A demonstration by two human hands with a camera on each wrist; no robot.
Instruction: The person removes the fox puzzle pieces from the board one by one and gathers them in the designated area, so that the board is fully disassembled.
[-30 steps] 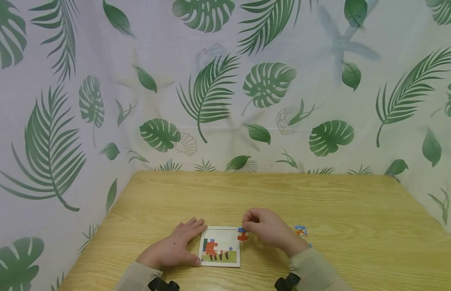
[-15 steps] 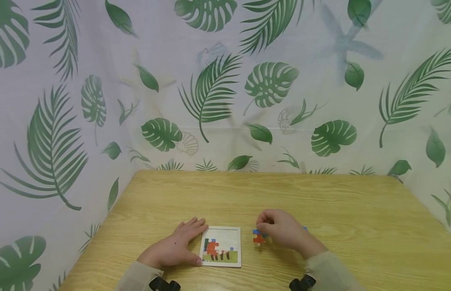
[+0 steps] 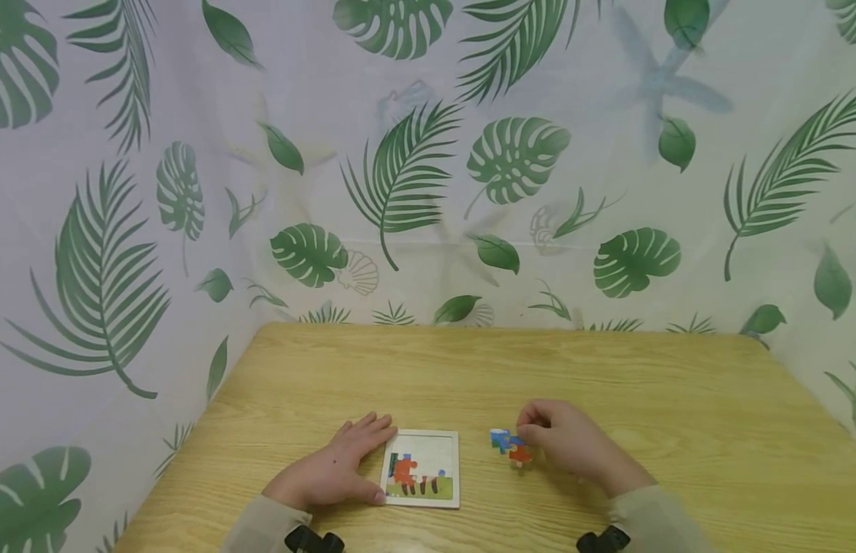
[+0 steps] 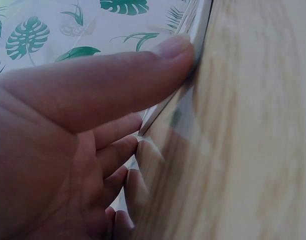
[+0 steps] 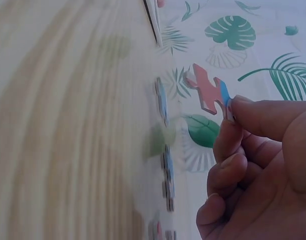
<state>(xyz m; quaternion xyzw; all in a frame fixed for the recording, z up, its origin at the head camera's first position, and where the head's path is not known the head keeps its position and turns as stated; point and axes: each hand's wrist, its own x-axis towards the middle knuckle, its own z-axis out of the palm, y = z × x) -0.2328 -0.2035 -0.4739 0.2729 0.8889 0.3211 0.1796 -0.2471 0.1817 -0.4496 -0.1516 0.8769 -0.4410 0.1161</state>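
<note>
Right hand (image 3: 573, 442) pinching a red-and-blue puzzle piece (image 5: 208, 90) at its blue end, thumb and finger; red part sticks out past the fingertips, clear of the table (image 3: 400, 369). Loose pieces (image 5: 168, 172) lie below that grip. Puzzle board (image 3: 431, 452) sits left of it, apart; left hand (image 3: 338, 468) spread, thumb and index touching board's left edge.

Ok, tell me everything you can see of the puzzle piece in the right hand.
The puzzle piece is thin and flat, mostly red, with blue at one end, a paler knob at the other and curved notches in its sides. It looks like thin wood or stiff card. The right hand pinches the blue end between thumb and finger, hiding part of it. It looks tilted, held clear of the table, to the right of the puzzle tray.
</note>
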